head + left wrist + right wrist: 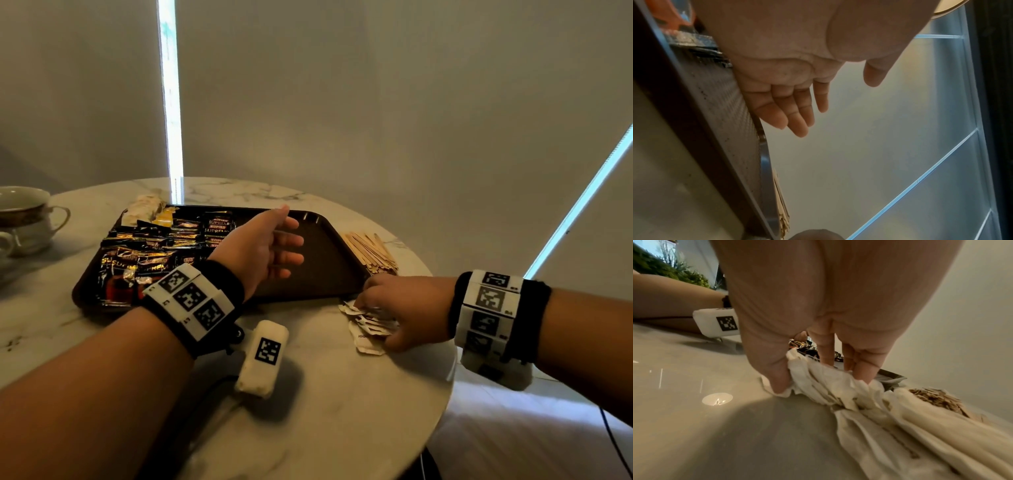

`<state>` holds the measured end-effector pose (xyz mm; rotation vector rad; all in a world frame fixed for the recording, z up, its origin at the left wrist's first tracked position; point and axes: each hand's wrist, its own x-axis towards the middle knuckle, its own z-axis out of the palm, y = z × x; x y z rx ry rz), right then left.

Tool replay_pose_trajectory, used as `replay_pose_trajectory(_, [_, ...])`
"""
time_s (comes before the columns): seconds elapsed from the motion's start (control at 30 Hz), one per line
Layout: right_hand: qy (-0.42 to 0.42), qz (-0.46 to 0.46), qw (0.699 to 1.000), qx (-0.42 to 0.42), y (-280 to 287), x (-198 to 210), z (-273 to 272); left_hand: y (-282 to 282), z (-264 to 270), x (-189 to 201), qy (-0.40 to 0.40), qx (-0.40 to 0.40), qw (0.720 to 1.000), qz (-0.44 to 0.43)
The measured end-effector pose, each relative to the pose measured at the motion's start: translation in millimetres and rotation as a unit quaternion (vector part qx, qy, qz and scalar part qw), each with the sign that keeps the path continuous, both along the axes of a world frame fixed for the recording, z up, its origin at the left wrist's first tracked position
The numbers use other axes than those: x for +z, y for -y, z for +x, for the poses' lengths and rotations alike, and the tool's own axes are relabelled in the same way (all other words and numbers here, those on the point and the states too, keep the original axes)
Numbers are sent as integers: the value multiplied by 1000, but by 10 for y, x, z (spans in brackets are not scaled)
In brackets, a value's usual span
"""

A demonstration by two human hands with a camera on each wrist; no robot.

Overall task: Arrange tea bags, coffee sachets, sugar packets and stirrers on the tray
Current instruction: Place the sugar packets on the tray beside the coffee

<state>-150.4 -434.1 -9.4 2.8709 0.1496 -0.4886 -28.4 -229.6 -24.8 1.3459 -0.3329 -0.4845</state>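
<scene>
A person's two bare forearms reach over a round white marble table [342,411]. A dark brown rectangular plastic tray [329,270] sits toward the far side of it. The tray's left half is covered with black and gold foil coffee sachets [154,253], and a pale wrapped bundle [142,207] lies at the tray's far left corner. The tray's right half is bare.

The left hand [263,250] hovers above the middle of the tray, palm turned sideways, fingers straight and spread, holding nothing. The left wrist view shows the same flat palm and loose fingers [793,113] over the tray's textured floor.

The right hand [404,308] is down on the table just off the tray's near right corner. Its thumb and fingers [865,369] pinch a bunch of crumpled white paper packets [370,325] that lie in a heap on the marble.

A pile of pale wooden stirrer sticks [371,253] rests on the table beside the tray's right edge. White teacups with gold trim [24,219] stand at the far left edge of the table.
</scene>
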Motion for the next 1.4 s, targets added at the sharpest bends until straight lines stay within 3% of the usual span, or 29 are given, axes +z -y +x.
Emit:
replay_pose_trajectory(0.2, [-41,7,999,-15,-25,66,-34,-12,23,-39,0,1,1000,5])
replay_pose_trajectory(0.7, [-13,3,999,-41,-40,74,-14,-6,17,-65,6,-2,1000,18])
replay_pose_trajectory(1.0, [-37,67,994,-79,-65,113,-30,11,-16,-67,9,-5,1000,26])
replay_pose_trajectory(1.4, [51,50,991,-116,-129,-2,40,17,-68,-53,-1,-13,999,45])
